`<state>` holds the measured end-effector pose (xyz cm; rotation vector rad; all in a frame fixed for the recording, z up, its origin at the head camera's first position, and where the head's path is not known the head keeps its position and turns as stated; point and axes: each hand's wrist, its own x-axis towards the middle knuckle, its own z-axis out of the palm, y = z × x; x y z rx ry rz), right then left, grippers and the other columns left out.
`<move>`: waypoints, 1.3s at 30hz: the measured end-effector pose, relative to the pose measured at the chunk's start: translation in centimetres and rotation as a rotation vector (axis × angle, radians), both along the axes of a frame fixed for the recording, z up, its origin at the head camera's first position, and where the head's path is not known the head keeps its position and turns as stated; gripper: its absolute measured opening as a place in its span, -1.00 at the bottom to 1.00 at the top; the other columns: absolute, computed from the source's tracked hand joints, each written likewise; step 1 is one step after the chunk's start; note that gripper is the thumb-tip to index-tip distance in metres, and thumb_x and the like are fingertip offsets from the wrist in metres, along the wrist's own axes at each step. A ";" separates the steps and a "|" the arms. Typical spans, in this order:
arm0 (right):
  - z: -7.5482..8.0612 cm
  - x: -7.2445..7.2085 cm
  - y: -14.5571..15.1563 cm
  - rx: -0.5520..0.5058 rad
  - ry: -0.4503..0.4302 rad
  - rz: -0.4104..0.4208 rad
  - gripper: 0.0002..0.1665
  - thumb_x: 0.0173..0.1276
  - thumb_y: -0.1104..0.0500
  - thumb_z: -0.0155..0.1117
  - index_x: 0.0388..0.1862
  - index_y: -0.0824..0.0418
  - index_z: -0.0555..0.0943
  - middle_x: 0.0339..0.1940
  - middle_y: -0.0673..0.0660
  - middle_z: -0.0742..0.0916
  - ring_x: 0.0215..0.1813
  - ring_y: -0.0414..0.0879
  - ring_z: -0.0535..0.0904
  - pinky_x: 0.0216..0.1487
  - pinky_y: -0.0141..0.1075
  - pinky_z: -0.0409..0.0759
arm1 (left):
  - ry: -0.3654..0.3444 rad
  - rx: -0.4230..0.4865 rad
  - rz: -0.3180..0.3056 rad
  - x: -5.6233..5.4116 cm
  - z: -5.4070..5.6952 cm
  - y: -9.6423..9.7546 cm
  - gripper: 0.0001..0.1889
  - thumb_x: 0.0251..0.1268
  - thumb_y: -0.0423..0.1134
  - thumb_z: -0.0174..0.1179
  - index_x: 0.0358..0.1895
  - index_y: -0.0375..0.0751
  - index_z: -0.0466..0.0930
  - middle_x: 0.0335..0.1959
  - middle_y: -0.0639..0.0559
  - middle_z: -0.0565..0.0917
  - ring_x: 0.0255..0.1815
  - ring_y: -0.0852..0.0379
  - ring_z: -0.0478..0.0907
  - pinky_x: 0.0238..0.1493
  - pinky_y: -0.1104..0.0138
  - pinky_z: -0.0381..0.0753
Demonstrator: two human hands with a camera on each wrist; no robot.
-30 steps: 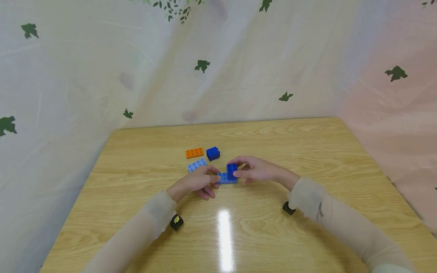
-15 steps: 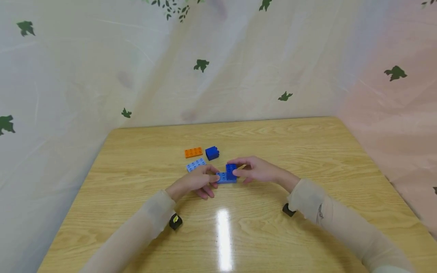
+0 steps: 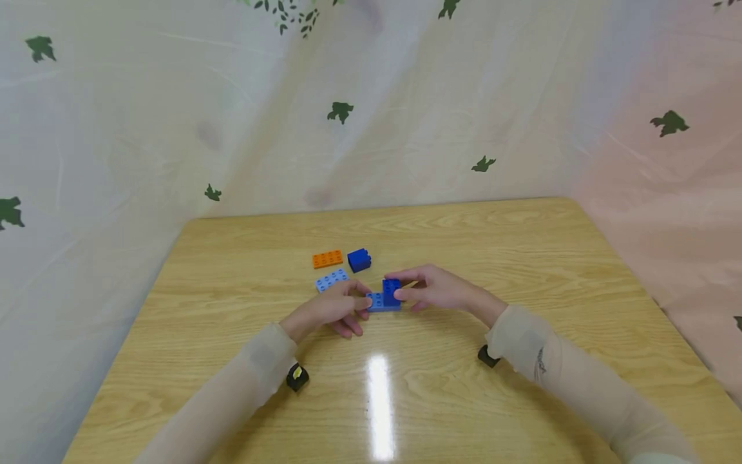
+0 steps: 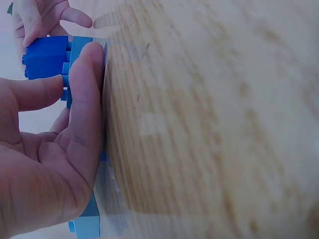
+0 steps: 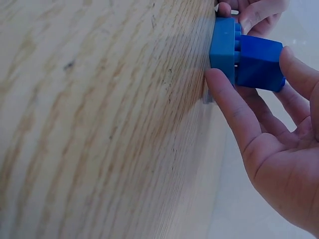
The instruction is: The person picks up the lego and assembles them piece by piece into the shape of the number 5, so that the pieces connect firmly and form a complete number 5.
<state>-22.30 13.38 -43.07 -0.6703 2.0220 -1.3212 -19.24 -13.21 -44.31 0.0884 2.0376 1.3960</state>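
A flat mid-blue toy building brick (image 3: 375,301) lies on the table in front of me. My left hand (image 3: 332,305) grips its left end, thumb on the studs and fingers along the side. On its right end sits a smaller dark blue brick (image 3: 391,290), which my right hand (image 3: 435,288) pinches between thumb and fingers. In the right wrist view, studs show in a thin gap between the dark blue brick (image 5: 259,60) and the mid-blue brick (image 5: 223,50). An index or lower fingertip (image 5: 215,75) touches down beside the mid-blue brick's end.
Behind my left hand lies a pale blue studded brick (image 3: 332,280), partly covered by the fingers. Farther back are an orange studded brick (image 3: 327,259) and another dark blue brick (image 3: 359,260) tipped on its side. A leaf-patterned cloth (image 3: 278,129) hangs behind the wooden table (image 3: 464,412).
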 end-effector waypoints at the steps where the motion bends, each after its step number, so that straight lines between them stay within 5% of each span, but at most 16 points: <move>1: 0.0 0.0 0.0 0.000 -0.004 -0.001 -0.40 0.56 0.06 0.23 0.50 0.13 0.42 0.43 0.25 0.52 0.24 0.11 0.59 0.03 -0.07 0.70 | 0.000 -0.001 0.000 0.0 0.0 0.0 -0.65 0.55 -0.14 0.12 0.26 -0.19 0.42 -0.20 -0.15 0.68 -0.42 -0.05 0.74 -0.46 0.18 0.74; 20: 0.1 -0.3 0.1 0.007 0.009 0.039 -0.40 0.52 0.04 0.28 0.46 0.17 0.47 0.33 0.21 0.61 0.22 0.05 0.61 0.05 -0.06 0.69 | 0.009 -0.012 0.016 0.1 0.3 0.1 -0.67 0.55 -0.13 0.12 0.23 -0.18 0.43 -0.20 -0.16 0.68 -0.42 -0.06 0.74 -0.43 0.17 0.75; 33: 0.1 -0.4 0.1 0.075 0.060 0.070 -0.41 0.55 0.01 0.23 0.49 0.11 0.44 0.00 0.17 0.68 -0.09 0.11 0.64 -0.25 -0.04 0.76 | -0.003 -0.016 0.015 0.1 0.1 0.2 -0.65 0.54 -0.11 0.14 0.24 -0.16 0.43 -0.19 -0.15 0.67 -0.41 -0.06 0.75 -0.42 0.19 0.74; 39: 0.3 -0.4 0.0 0.086 0.056 0.078 -0.39 0.55 0.01 0.23 0.50 0.12 0.43 0.09 0.17 0.68 -0.20 0.12 0.66 -0.28 -0.03 0.75 | -0.009 -0.021 0.017 0.2 0.2 0.3 -0.65 0.54 -0.12 0.13 0.24 -0.17 0.43 -0.20 -0.15 0.68 -0.42 -0.04 0.74 -0.43 0.20 0.74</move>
